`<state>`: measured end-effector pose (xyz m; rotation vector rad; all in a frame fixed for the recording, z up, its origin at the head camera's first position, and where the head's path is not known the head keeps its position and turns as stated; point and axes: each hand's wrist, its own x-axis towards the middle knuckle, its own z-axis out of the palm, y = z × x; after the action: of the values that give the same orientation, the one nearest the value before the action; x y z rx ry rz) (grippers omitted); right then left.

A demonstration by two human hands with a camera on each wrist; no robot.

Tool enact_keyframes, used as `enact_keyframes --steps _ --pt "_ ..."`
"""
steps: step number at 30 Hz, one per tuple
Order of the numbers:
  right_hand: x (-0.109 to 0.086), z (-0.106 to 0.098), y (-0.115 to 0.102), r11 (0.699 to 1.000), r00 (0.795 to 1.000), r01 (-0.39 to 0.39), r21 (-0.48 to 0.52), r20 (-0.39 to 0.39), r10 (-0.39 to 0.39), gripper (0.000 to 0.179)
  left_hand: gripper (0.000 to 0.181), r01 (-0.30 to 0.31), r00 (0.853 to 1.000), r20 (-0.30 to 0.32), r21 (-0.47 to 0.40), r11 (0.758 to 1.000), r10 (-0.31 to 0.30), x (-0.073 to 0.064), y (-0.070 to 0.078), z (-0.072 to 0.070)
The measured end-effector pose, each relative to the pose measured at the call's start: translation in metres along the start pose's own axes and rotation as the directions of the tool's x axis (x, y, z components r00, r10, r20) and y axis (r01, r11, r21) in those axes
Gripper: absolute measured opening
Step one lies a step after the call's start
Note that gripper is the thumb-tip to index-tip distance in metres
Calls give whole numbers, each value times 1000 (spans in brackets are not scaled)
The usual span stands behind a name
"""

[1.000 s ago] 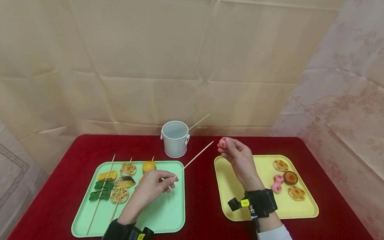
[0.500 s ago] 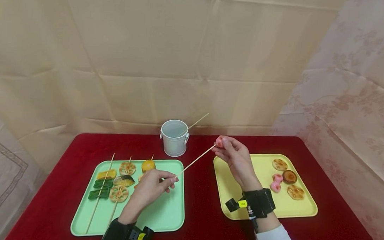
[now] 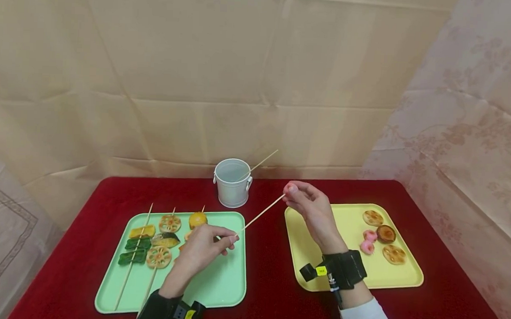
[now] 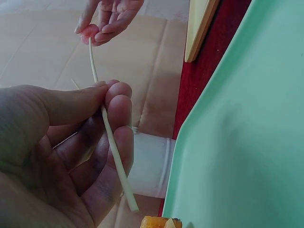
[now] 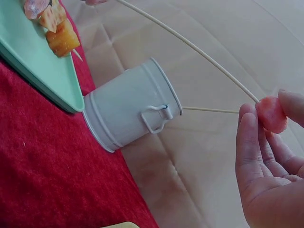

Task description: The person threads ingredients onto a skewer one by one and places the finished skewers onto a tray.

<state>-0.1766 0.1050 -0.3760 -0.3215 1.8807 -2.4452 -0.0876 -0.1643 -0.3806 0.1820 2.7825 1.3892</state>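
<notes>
My left hand [image 3: 201, 251] pinches a thin wooden skewer [image 3: 263, 211] between thumb and fingers, over the green tray [image 3: 226, 280]. The skewer's blunt end sticks out past the palm in the left wrist view. Its other end slants up and right to a pink, roundish food piece [image 5: 271, 115]. That piece sits between the thumb and fingertips of my right hand [image 3: 317, 215], which is raised near the back left corner of the yellow tray [image 3: 310, 279]. In the right wrist view the skewer's tip meets the pink piece, and the very point is hidden there.
Filled skewers with green pepper pieces [image 3: 134, 257], lotus root slices [image 3: 158, 257] and a yellow piece [image 3: 198, 219] lie on the green tray. A white bucket [image 3: 233, 194] holding another skewer [image 3: 265, 161] stands behind. Pink pieces [image 3: 367, 247] and a mushroom cap [image 3: 386, 234] lie on the yellow tray.
My right hand has come left and slightly down with the pink piece, from a gap off the skewer's tip to meeting it. The left hand has stayed nearly still.
</notes>
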Motion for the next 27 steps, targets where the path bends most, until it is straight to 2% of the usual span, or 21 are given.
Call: enact_keyframes --steps 10,18,27 --pt "-2 7 7 997 998 -44 -60 38 47 40 9 -43 999 -21 -53 998 42 0 2 7" --pt "-4 19 12 987 994 -85 -135 62 94 47 13 -67 998 7 -149 987 69 2 2 12" --pt "-8 29 17 983 986 -106 -149 111 123 47 13 -74 997 -3 -214 974 75 3 3 16"
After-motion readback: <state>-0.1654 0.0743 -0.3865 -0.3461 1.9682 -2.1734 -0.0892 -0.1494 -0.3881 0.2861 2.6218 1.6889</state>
